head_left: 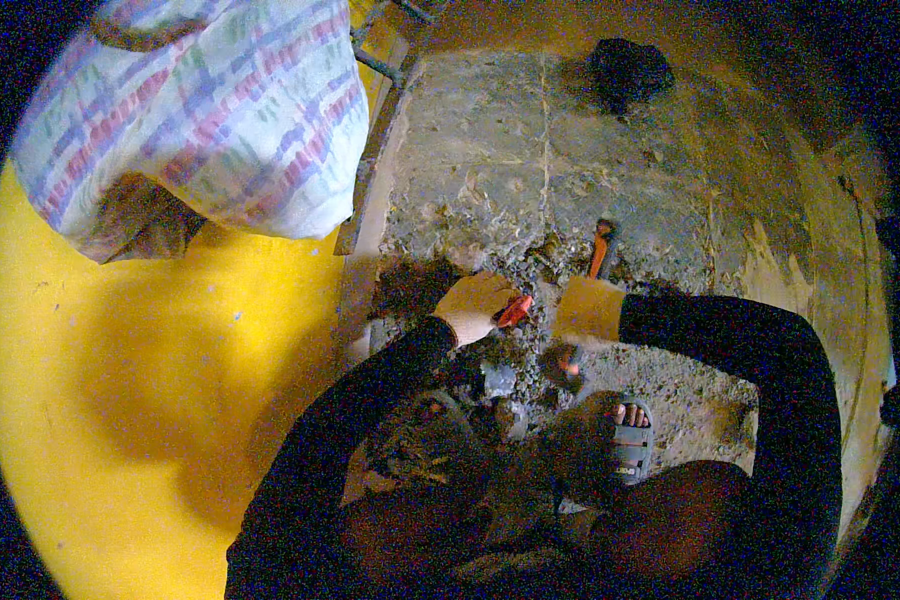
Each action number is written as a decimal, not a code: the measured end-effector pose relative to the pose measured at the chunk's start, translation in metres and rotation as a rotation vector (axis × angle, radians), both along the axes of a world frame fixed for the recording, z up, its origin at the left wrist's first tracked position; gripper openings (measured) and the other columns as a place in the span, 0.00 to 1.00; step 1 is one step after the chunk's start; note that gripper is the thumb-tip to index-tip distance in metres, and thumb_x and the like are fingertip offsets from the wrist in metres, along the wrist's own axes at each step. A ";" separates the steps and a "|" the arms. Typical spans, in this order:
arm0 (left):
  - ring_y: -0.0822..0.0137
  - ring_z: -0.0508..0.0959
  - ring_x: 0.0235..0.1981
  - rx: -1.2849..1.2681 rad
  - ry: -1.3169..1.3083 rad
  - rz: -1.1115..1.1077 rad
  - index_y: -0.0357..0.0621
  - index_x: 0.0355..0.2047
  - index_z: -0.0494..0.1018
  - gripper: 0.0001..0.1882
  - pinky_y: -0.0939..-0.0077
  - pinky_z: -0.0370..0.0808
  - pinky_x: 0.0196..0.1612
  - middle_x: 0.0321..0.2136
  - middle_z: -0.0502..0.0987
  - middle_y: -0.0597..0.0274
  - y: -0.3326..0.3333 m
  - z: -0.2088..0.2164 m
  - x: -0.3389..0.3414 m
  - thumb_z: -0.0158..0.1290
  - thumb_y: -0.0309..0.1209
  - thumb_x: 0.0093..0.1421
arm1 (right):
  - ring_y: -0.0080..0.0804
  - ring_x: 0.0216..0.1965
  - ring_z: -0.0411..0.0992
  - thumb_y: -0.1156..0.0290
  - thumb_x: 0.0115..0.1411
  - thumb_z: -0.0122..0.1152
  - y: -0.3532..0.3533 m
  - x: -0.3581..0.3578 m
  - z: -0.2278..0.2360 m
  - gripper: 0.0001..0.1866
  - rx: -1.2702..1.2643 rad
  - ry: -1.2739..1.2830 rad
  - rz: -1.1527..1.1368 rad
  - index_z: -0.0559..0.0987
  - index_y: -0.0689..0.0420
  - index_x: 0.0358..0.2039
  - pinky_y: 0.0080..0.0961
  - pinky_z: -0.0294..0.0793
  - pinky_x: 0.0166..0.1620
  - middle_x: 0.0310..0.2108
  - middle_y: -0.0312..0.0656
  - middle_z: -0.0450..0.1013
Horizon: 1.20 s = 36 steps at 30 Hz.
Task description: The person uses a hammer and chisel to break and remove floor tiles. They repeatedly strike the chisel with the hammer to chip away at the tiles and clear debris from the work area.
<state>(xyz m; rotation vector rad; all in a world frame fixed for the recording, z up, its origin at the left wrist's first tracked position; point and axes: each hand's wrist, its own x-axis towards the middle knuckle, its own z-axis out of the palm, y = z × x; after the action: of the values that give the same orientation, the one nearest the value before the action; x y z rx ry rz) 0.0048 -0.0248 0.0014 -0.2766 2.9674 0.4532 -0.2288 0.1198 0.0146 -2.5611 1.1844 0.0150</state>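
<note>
My left hand (pixel 472 306) is closed round a red piece (pixel 515 311), low over the broken ground; the piece's kind is not clear. Just right of it, my right hand (pixel 587 310) is slightly blurred and closed on what looks like a hammer (pixel 601 252). Its orange shaft and dark head stick out beyond the fist, and an orange end shows below it. Beneath and between both hands lies loose rubble (pixel 542 268), with small stones and dark soil.
A yellow surface (pixel 160 370) fills the left side, with a patterned cloth (pixel 240 120) over it. A black bundle (pixel 628 75) lies far back on the grey floor (pixel 470 125). My sandalled foot (pixel 632 435) is near the rubble. A wall (pixel 820 220) rises at right.
</note>
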 end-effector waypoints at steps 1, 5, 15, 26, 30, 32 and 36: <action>0.54 0.78 0.49 0.002 0.053 -0.008 0.48 0.40 0.78 0.10 0.57 0.77 0.48 0.44 0.79 0.58 0.000 -0.002 0.002 0.54 0.32 0.59 | 0.50 0.28 0.81 0.61 0.46 0.65 0.011 0.006 0.000 0.06 0.018 -0.050 0.103 0.81 0.47 0.21 0.46 0.80 0.31 0.20 0.41 0.77; 0.54 0.78 0.49 -0.046 0.093 -0.047 0.48 0.42 0.77 0.11 0.59 0.76 0.49 0.44 0.79 0.58 -0.001 -0.002 0.001 0.54 0.31 0.58 | 0.50 0.25 0.79 0.59 0.43 0.64 0.018 0.018 0.005 0.07 0.079 -0.230 0.327 0.79 0.45 0.21 0.47 0.76 0.27 0.18 0.40 0.75; 0.51 0.81 0.46 0.027 -0.092 0.042 0.51 0.42 0.77 0.11 0.57 0.79 0.46 0.43 0.80 0.53 0.003 0.011 -0.009 0.52 0.28 0.59 | 0.49 0.26 0.81 0.63 0.47 0.66 0.000 0.014 -0.014 0.06 0.021 0.076 0.154 0.84 0.49 0.21 0.48 0.80 0.28 0.21 0.43 0.79; 0.49 0.82 0.42 0.037 -0.053 0.004 0.47 0.33 0.78 0.08 0.54 0.78 0.42 0.34 0.80 0.54 0.004 0.009 -0.013 0.56 0.36 0.56 | 0.47 0.26 0.81 0.62 0.48 0.66 -0.047 -0.004 0.014 0.06 -0.060 0.206 0.042 0.83 0.49 0.21 0.46 0.79 0.29 0.20 0.41 0.78; 0.53 0.82 0.38 -0.079 -0.160 0.015 0.49 0.32 0.78 0.07 0.57 0.79 0.40 0.31 0.81 0.59 0.003 0.004 -0.013 0.54 0.35 0.58 | 0.48 0.28 0.82 0.65 0.45 0.69 -0.013 0.014 0.015 0.05 0.041 0.123 0.185 0.84 0.49 0.23 0.46 0.79 0.30 0.20 0.42 0.79; 0.52 0.82 0.37 -0.140 0.086 -0.006 0.49 0.32 0.79 0.07 0.57 0.79 0.40 0.30 0.81 0.58 0.002 -0.001 -0.013 0.55 0.36 0.57 | 0.49 0.28 0.82 0.66 0.44 0.69 -0.001 0.022 0.020 0.04 0.132 0.032 0.313 0.85 0.49 0.23 0.46 0.80 0.31 0.21 0.42 0.79; 0.51 0.82 0.38 -0.113 -0.098 -0.009 0.47 0.30 0.80 0.08 0.56 0.79 0.40 0.31 0.82 0.57 0.002 -0.005 -0.017 0.55 0.37 0.57 | 0.48 0.28 0.81 0.63 0.44 0.67 -0.024 0.017 0.026 0.04 0.107 0.143 0.295 0.81 0.46 0.21 0.48 0.78 0.27 0.21 0.39 0.78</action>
<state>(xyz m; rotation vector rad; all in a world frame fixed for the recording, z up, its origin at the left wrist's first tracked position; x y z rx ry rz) -0.0125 -0.0230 -0.0035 -0.2886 2.9014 0.2631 -0.2115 0.0962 0.0405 -2.6493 0.8159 0.3246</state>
